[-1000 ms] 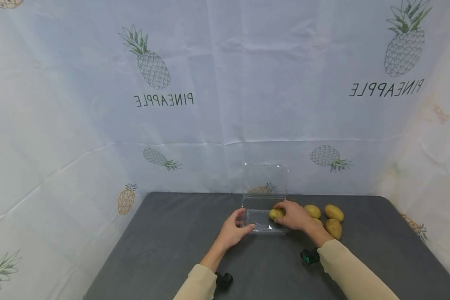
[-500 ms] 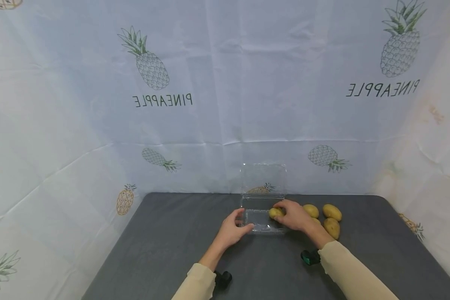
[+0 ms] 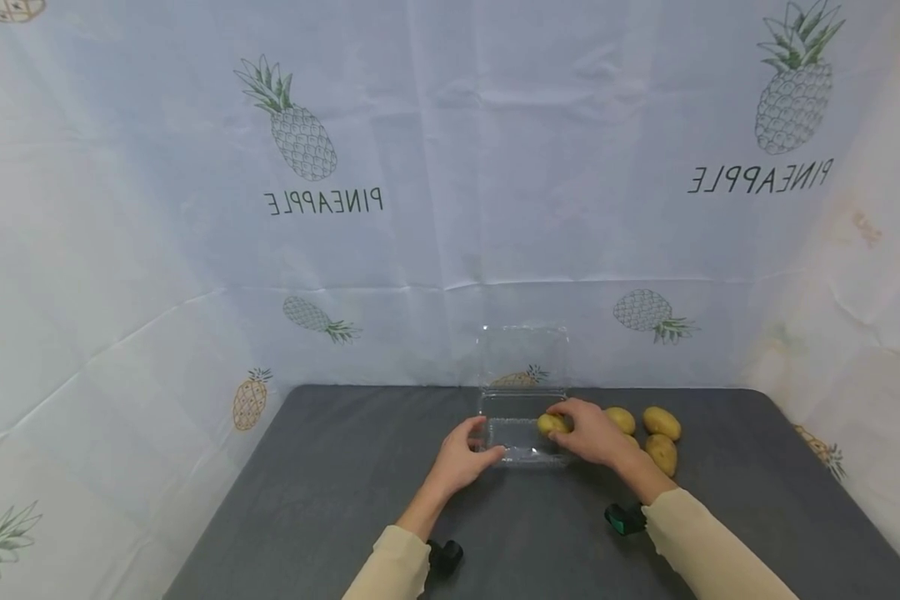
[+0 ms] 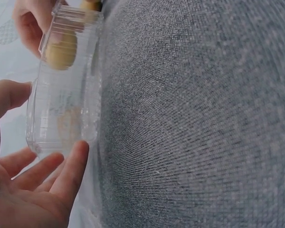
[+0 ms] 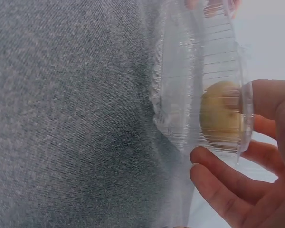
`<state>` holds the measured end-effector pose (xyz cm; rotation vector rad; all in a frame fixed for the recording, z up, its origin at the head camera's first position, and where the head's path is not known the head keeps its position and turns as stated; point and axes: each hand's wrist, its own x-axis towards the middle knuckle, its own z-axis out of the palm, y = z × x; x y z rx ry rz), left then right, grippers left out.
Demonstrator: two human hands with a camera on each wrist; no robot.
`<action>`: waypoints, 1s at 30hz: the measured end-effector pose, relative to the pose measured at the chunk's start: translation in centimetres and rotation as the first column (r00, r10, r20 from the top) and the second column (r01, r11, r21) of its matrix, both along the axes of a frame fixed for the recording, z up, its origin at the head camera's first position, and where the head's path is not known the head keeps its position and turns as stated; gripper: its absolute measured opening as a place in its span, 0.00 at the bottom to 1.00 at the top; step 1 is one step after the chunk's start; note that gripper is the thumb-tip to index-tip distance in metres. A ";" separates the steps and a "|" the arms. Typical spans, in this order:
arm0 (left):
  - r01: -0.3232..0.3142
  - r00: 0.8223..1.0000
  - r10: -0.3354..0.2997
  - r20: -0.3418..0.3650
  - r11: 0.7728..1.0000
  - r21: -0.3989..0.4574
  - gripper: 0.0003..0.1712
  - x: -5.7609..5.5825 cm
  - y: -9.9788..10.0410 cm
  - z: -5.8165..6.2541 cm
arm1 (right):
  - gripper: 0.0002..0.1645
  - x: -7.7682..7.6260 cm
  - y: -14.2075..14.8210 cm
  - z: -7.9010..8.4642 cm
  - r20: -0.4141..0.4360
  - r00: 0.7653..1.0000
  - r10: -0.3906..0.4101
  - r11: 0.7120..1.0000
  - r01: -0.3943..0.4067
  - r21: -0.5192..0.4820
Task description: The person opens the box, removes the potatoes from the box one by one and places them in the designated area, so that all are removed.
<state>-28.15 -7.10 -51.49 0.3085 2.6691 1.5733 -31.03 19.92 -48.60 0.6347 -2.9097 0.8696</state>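
Note:
A clear plastic clamshell container (image 3: 521, 433) sits on the grey table, its lid (image 3: 525, 354) raised at the back. My right hand (image 3: 592, 432) reaches over its right rim and holds a yellow potato (image 3: 551, 424) inside, low in the right part. Through the ribbed wall in the right wrist view, that potato (image 5: 222, 114) shows with fingertips on it, while other fingers stay outside the wall. My left hand (image 3: 459, 457) is at the container's left front corner, thumb at the rim and spread fingers by the side wall, as the left wrist view shows.
To the right of the container lie several more potatoes (image 3: 662, 423), one partly hidden behind my right hand. A dark device (image 3: 625, 518) shows by the right wrist, another (image 3: 446, 557) by the left. A pineapple-print cloth (image 3: 450, 208) hangs behind the table (image 3: 345, 483).
The scene has shifted slightly left in the head view. Both hands, the potato and the container keep nearly the same positions relative to one another.

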 end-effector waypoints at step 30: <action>-0.016 1.000 0.016 0.021 1.000 -0.005 0.41 0.3 -0.2 0.5 | 0.23 3.1 3.3 2.7 -0.002 1.000 -0.015 0.980 0.014 -0.196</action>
